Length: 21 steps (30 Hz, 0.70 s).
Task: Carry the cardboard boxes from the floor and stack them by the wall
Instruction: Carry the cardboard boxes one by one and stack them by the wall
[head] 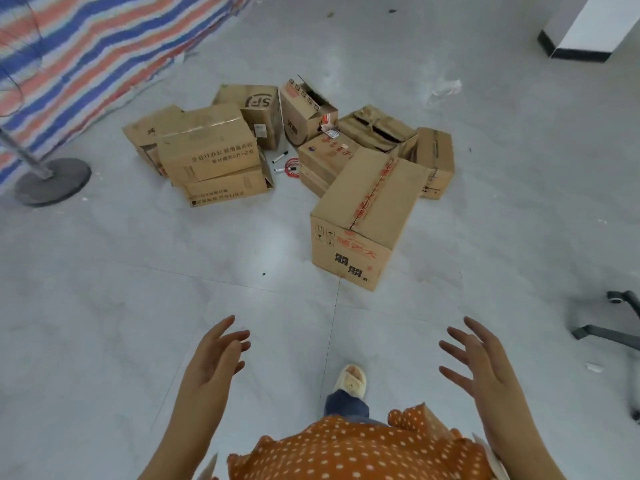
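Several brown cardboard boxes lie scattered on the grey tiled floor ahead of me. Nearest is a long box with red tape (367,216), lying closed on its side. To its left, a wide box with printed text (207,143) rests on a flatter one (228,190). Behind stand an SF-marked box (256,110) and an open-topped box (306,110). My left hand (216,355) and my right hand (479,362) are held out low in front of me, fingers spread, palms facing each other, holding nothing. Both are well short of the boxes.
A striped blue, red and white tarp (86,53) hangs at the left behind a round metal stand base (52,180). A white pillar with a black skirting (588,29) is at the top right. Chair legs (609,327) reach in from the right. Markers and a red cable (289,166) lie between the boxes.
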Available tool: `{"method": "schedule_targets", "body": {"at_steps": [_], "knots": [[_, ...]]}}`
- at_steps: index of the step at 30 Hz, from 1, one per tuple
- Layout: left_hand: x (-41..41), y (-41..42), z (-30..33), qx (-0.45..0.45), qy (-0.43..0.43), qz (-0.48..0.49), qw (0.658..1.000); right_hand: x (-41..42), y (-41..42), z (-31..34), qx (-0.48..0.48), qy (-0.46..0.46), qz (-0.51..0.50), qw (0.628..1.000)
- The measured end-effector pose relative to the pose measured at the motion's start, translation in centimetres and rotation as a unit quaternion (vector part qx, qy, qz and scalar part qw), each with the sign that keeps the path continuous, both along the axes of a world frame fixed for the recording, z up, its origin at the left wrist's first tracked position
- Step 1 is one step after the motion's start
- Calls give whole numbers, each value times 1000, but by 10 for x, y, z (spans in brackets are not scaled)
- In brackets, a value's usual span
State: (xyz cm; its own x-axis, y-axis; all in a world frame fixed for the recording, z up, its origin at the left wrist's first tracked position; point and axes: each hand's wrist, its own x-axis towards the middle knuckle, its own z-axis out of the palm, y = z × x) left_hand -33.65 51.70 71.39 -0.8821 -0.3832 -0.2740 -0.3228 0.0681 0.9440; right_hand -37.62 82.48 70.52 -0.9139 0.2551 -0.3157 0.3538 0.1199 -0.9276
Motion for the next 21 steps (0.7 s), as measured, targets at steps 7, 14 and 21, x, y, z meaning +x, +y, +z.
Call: {"method": "schedule_targets", "body": {"at_steps": [7, 14, 21], "knots": [[-156, 13, 9, -36, 4, -30, 999, -157, 23, 5, 15, 4, 8, 1000], [-282, 5, -10, -56, -51, -75, 994, -262, 21, -17, 19, -41, -6, 999], [-439, -23, -59, -83, -132, -161, 974, -354, 13, -73, 35, -142, -72, 987]]}}
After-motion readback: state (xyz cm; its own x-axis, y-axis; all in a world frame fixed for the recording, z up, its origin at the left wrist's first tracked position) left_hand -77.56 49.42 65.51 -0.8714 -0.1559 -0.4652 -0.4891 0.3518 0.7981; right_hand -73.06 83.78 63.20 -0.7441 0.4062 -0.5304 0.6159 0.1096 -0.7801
